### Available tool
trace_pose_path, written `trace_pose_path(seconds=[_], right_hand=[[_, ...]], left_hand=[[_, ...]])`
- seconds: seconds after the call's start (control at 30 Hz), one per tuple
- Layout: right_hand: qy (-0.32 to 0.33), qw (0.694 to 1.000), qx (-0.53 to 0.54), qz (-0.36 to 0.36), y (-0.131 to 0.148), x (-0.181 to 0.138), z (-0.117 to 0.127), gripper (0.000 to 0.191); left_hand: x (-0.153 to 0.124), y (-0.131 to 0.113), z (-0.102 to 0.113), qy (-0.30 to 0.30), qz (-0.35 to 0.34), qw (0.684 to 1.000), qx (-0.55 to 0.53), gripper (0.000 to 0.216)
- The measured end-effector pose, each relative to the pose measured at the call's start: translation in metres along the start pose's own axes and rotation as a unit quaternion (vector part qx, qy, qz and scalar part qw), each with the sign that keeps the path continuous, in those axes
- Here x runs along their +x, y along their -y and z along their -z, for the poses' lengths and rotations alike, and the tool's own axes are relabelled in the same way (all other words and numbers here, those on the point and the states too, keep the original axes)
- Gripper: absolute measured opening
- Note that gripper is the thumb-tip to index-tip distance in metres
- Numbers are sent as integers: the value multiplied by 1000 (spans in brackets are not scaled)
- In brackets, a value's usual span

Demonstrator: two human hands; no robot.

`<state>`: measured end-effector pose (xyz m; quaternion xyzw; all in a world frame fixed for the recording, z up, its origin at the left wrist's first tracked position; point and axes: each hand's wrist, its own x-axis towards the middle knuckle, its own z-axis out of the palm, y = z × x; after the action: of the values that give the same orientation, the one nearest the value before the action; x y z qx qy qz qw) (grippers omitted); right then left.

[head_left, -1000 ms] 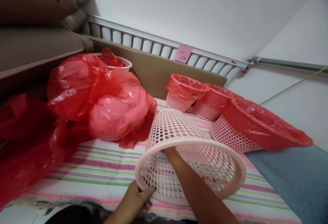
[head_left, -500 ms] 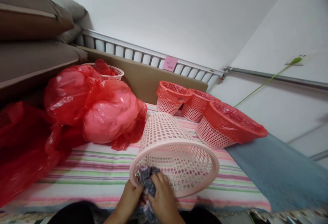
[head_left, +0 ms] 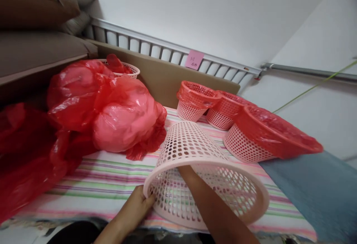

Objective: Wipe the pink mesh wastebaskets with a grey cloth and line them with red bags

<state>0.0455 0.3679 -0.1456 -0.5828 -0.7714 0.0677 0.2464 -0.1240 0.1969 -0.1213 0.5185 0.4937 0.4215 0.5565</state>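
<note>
A pale pink perforated plastic basket (head_left: 192, 143) lies on its side on the striped cloth, its wide mouth facing me. My left hand (head_left: 142, 201) is closed on the left side of its rim, thumb hooked at the edge. Through the mouth reaches my right forearm (head_left: 203, 195). The right hand is deep inside, behind the upper wall; only patches of skin show through the holes. Its fingers are hidden, and the grey fuzzy cloth from before is out of sight.
Red-lined baskets (head_left: 192, 99) stand in a row at the back right. Full red plastic bags (head_left: 125, 117) pile up on the left, before another basket (head_left: 134, 71). Cushions (head_left: 41, 50) are stacked at far left. A railing (head_left: 156, 52) with a pink note (head_left: 194, 59) runs behind.
My right hand has gone from the basket's mouth to deep inside, and the grey cloth has vanished from view. My left hand now grips the rim. The whole view has shifted slightly.
</note>
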Motion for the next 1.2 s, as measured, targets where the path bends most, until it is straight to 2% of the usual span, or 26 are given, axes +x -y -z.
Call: trace_pose_path(seconds=[0.1,0.2,0.3,0.4,0.5,0.63,0.7,0.8,0.9,1.03,1.2], right_hand=[[-4,1000,5,2,-4,13,-8,34],[-21,1000,-1,6,-3,18,-6,38],[-38,999,-14,16,2,17,2,42],[-31,999,-26,19,12,4,12,42],[-3,999,-39,5,27,-32,22,44],[30,998,-53,-6,45,-115,35,42],[53,998,-31,12,49,-153,40,39],[75,997,-14,27,48,-178,45,35],[63,997,-33,36,42,-157,47,39],[23,999,-17,43,31,-96,41,47],[-17,999,29,10,16,-31,24,31]], left_hand=[[1,4,4,-14,7,1000,-10,24],[3,19,-1,-24,56,998,-27,38],[4,37,-14,2,124,990,-62,48],[5,51,-27,27,158,982,-97,56],[6,57,-35,14,145,982,-116,61],[6,55,-37,-3,122,987,-102,68],[5,54,-39,-17,106,990,-92,74],[6,52,-41,-27,85,993,-80,80],[6,45,-41,-12,71,997,-42,75],[2,32,-35,14,66,997,22,64],[-2,17,-20,45,63,997,26,48]])
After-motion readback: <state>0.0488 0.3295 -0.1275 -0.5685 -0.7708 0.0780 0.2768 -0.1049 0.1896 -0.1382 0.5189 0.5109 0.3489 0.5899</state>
